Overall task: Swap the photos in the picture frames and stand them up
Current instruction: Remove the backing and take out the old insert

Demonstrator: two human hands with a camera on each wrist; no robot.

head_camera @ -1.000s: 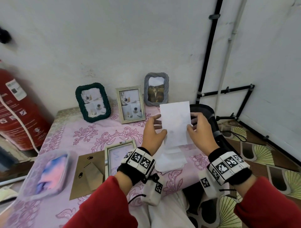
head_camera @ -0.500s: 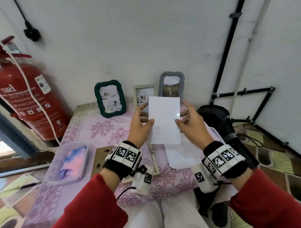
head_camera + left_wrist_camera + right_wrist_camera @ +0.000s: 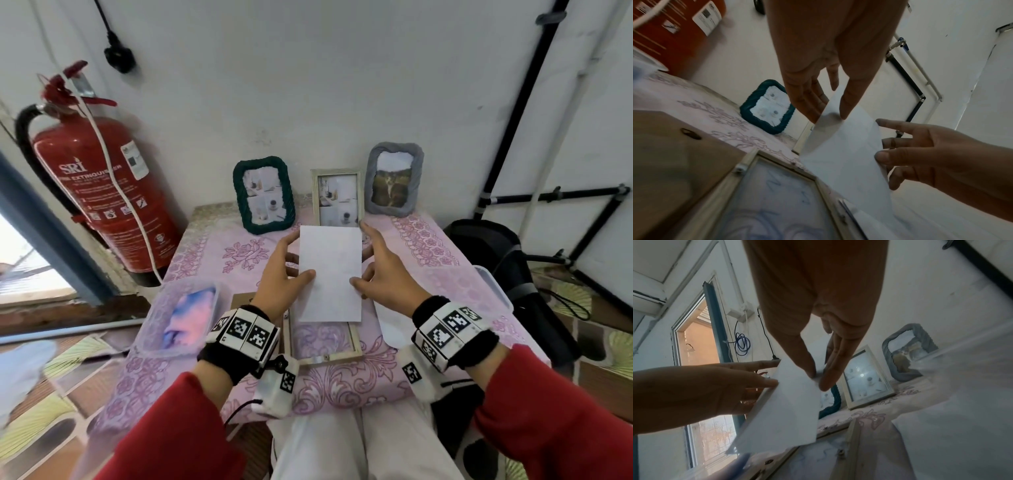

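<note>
Photo (image 3: 330, 274), blank back toward camera, hangs above open frame (image 3: 323, 346) on counter (image 3: 445, 274). Left hand (image 3: 279, 277) and right hand (image 3: 385, 274) pinch opposite side edges. Sheet looks light, thin, bendable; edge grip likely avoids creases, smudges.

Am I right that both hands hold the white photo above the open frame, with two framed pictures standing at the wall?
Nearly. Both hands, left and right, hold the white photo above the open frame, but the head view shows three: green, pale wooden and grey.
</note>
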